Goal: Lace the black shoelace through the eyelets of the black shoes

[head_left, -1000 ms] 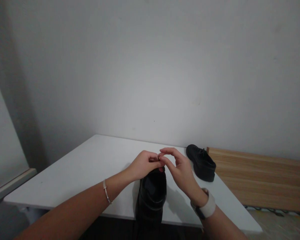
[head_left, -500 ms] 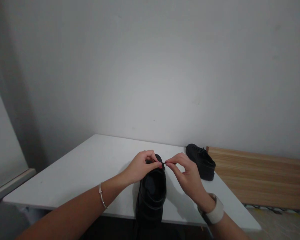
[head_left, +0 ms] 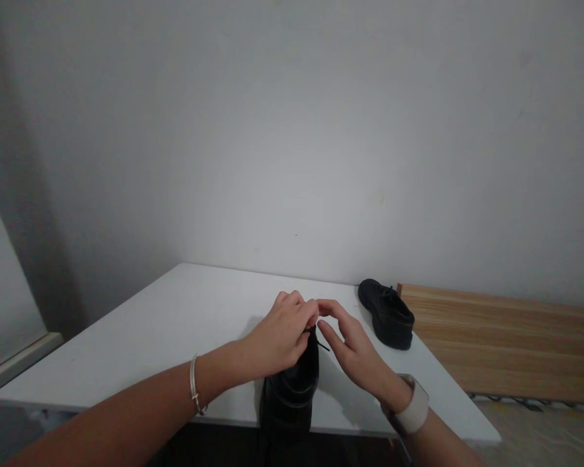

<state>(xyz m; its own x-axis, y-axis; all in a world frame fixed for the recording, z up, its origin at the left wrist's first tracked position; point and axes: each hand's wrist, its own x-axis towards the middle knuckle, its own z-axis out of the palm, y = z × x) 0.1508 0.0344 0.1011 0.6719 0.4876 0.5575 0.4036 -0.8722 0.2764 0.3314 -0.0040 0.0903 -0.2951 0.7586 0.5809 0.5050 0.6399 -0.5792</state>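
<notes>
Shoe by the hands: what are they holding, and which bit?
The left hand and right hand pinch the lace near its loose end, above the shoe.

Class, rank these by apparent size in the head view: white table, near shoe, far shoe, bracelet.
1. white table
2. near shoe, which may look bigger only because it is closer
3. far shoe
4. bracelet

**Bare forearms, a bangle and a watch**

Both forearms are uncovered. A thin silver bangle (head_left: pixel 193 393) circles the wrist behind the left hand (head_left: pixel 283 329), toward 7 o'clock. Behind the right hand (head_left: pixel 353 347), toward 5 o'clock, sits a watch (head_left: pixel 411 408) with a broad cream strap and a dark underside.
</notes>
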